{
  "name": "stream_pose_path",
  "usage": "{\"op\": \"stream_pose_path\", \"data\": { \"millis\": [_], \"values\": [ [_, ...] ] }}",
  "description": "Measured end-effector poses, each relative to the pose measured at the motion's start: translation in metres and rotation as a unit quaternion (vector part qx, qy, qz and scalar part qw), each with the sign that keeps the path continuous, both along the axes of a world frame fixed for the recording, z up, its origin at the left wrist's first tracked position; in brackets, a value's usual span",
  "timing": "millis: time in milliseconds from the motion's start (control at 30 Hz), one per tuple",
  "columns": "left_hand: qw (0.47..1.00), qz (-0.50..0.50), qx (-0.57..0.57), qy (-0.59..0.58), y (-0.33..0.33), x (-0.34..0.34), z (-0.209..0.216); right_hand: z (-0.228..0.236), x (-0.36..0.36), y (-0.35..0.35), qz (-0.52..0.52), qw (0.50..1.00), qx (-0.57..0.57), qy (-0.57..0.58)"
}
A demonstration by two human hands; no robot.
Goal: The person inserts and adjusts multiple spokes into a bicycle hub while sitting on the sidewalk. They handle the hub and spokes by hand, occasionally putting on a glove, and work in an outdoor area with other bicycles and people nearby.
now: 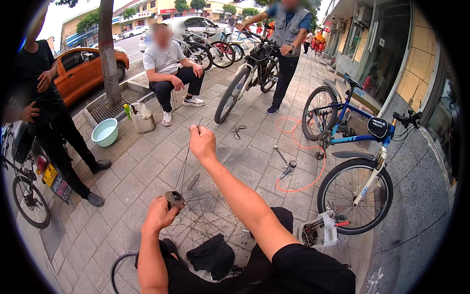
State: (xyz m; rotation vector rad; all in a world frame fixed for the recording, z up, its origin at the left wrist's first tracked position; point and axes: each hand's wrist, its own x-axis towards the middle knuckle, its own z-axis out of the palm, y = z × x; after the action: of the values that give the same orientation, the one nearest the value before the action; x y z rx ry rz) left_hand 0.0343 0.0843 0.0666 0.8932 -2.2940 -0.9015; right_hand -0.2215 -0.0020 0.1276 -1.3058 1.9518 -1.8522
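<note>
Left hand fingers grip the wheel hub; right hand fingers pinch a spoke.

Surface: grey paved sidewalk of square blocks.
Far left edge: pale green basin, beside a beige bag.
Middle: orange hose looping, small hand tool inside the loop.
Near edge: loose spokes, black cloth.
Right edge: blue bicycle standing.
</note>
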Motion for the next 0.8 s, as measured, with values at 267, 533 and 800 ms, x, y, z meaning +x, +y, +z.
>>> {"op": "stream_pose_path", "data": {
  "millis": [267, 533, 800],
  "values": [
    [0.998, -0.047, -0.040, 0.002, -0.003, -0.009, 0.009, -0.010, -0.017, -0.012, -0.022, 0.996, 0.054, -0.062],
    [0.956, 0.029, 0.173, -0.237, -0.027, 0.032, -0.023, 0.037, 0.016, 0.044, -0.053, 0.967, -0.238, -0.076],
    [0.968, 0.199, 0.132, -0.073, -0.034, 0.036, -0.023, -0.030, -0.028, 0.061, -0.021, 0.978, -0.079, 0.194]
  ]
}}
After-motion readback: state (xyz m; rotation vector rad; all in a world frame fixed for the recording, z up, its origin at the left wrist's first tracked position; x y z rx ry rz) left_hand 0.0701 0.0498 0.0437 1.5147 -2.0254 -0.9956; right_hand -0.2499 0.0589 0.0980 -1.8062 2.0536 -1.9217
